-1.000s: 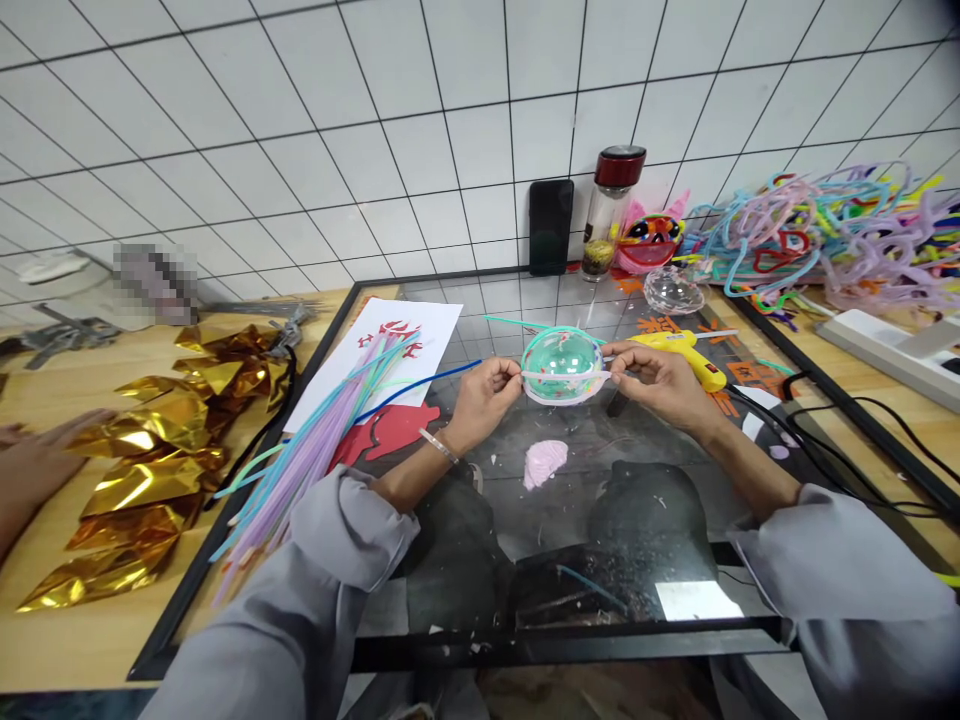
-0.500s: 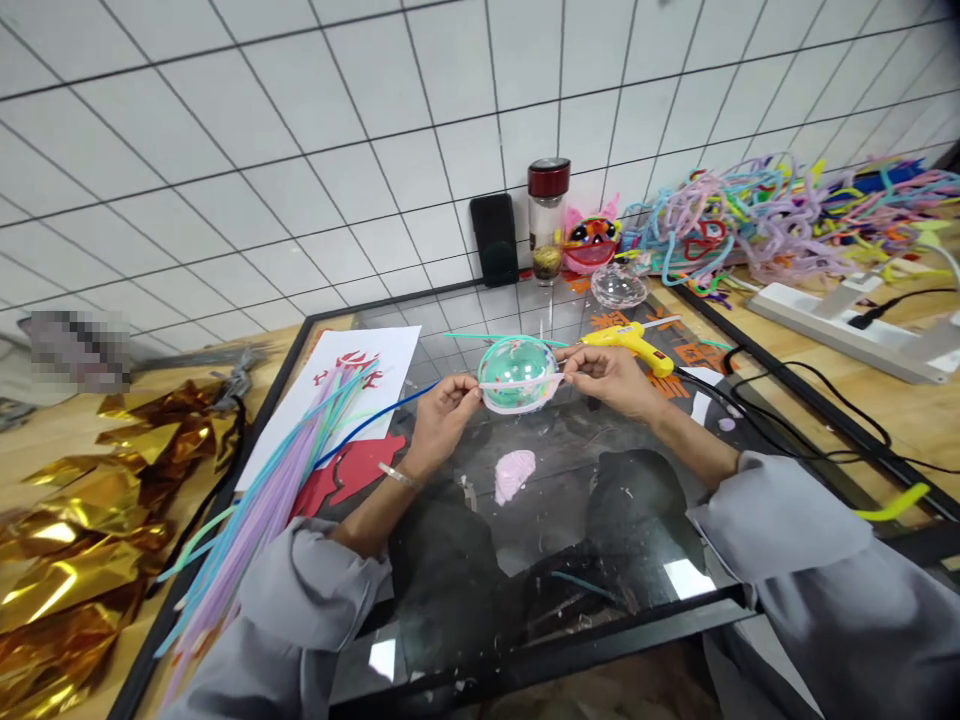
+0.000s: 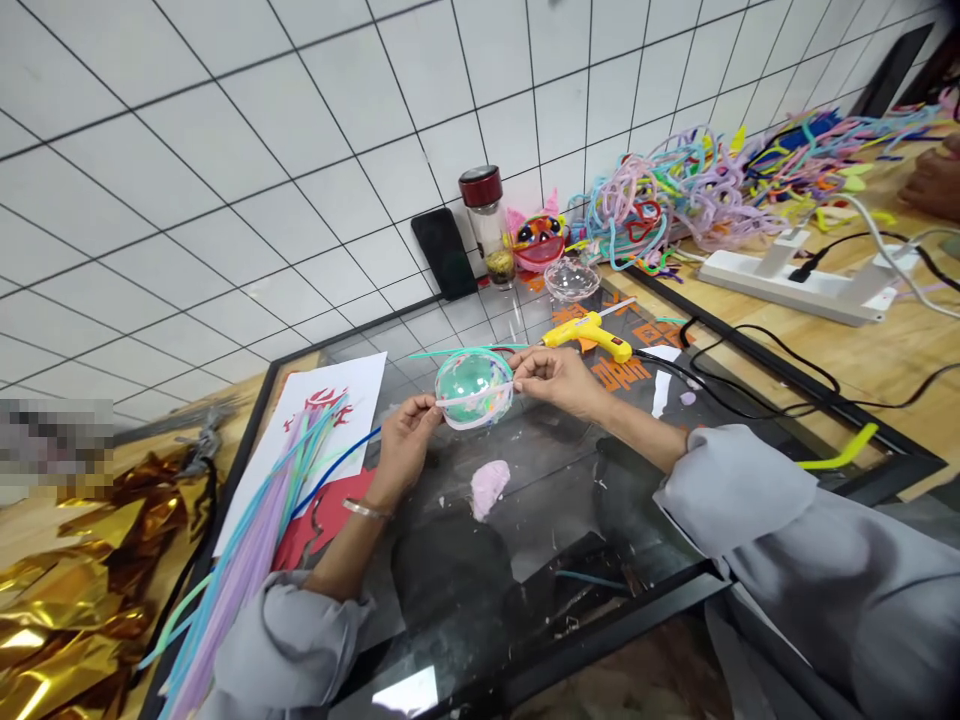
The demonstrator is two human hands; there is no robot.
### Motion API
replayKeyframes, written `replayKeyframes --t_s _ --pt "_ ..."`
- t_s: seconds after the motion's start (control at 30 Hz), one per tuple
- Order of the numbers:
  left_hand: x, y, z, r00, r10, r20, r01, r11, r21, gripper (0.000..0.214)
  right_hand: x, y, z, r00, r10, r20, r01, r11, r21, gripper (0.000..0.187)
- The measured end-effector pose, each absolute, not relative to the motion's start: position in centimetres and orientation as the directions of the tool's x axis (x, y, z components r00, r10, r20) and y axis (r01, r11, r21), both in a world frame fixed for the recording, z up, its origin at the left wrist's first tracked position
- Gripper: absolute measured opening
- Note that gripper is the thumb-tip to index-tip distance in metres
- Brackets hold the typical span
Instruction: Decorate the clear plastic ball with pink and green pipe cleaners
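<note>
A pale pink pipe cleaner (image 3: 484, 396) is stretched across the near side of a clear plastic dome (image 3: 465, 372) with a green edging. My left hand (image 3: 405, 440) pinches the strip's left end, fingers closed. At the other end, the fingertips of my right hand (image 3: 555, 380) are closed on the same strip, beside the dome's right edge. The dome rests on the dark glass tabletop (image 3: 555, 480), or just over it; I cannot tell which. A lump of light pink clay-like material (image 3: 490, 488) lies nearer to me.
A yellow glue gun (image 3: 592, 334) lies behind my right hand, its black cord running right to a power strip (image 3: 795, 285). Pipe cleaners (image 3: 247, 570) lie across white paper (image 3: 352, 390) at left. Along the wall stand a phone (image 3: 444, 255) and a glass bottle (image 3: 491, 235). Another person's hand (image 3: 934, 185) shows at far right.
My view has swung to the right, so the scene sits further left and another person's hand has come in at the right edge. Both my hands keep their pinch on the pipe cleaner.
</note>
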State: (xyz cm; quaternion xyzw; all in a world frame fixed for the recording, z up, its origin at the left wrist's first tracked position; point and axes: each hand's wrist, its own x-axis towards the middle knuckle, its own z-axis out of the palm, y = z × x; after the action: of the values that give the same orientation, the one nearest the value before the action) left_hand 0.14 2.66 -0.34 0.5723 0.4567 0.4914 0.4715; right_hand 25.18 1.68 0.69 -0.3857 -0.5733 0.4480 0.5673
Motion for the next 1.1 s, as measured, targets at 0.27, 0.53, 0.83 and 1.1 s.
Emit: replayKeyframes --t_s 0.27,0.53,0.83,1.1 --pt "-0.2 3.2 -1.2 0.074 0.989 0.130 0.013 -0.131 0.991 0.042 23.7 0.5 1.3 -0.048 0.940 0.338 -0.176 0.325 -0.929 0.022" --pt "-0.2 3.4 -1.5 0.060 0.990 0.129 0.001 -0.130 0.992 0.044 23.2 -0.6 1.4 -0.052 0.823 0.566 0.059 0.568 -0.821 0.009" --pt "0.0 3.3 -1.5 0.064 0.990 0.126 -0.022 -0.125 0.992 0.042 24.0 -0.4 0.9 -0.087 0.735 0.672 0.305 0.662 -0.685 0.006" --pt "0.7 2.4 -0.2 0.090 0.980 0.178 0.093 -0.186 0.978 0.031 24.3 -0.2 0.9 -0.057 0.763 0.644 0.393 0.610 -0.688 0.008"
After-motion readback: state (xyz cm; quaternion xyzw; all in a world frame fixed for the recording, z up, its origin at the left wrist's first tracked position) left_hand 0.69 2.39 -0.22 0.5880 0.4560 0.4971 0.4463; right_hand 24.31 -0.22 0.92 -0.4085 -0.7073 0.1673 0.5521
